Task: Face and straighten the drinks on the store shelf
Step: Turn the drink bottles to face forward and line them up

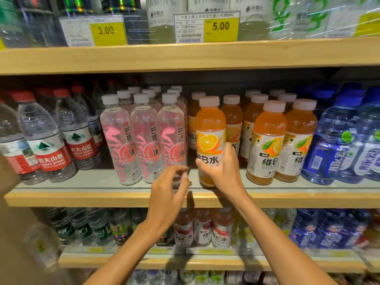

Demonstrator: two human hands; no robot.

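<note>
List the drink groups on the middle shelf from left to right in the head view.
Red-label water bottles → pink-label clear bottles → orange bottle gripped by the right hand → standing orange bottles → blue bottles.

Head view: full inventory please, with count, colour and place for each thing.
held orange bottle: one, orange with white cap, front of middle shelf
other orange bottles: several, orange, middle shelf, to its right
pink-print bottles: three in front, more behind, clear, middle shelf centre-left
red-label water bottles: several, clear, middle shelf left
blue bottles: several, blue, middle shelf far right
price tags: two, yellow, upper shelf
lower-shelf bottles: many, mixed colours, blurred
left hand: one, open, by a pink-print bottle's base
right hand: one, gripping the held orange bottle
</note>
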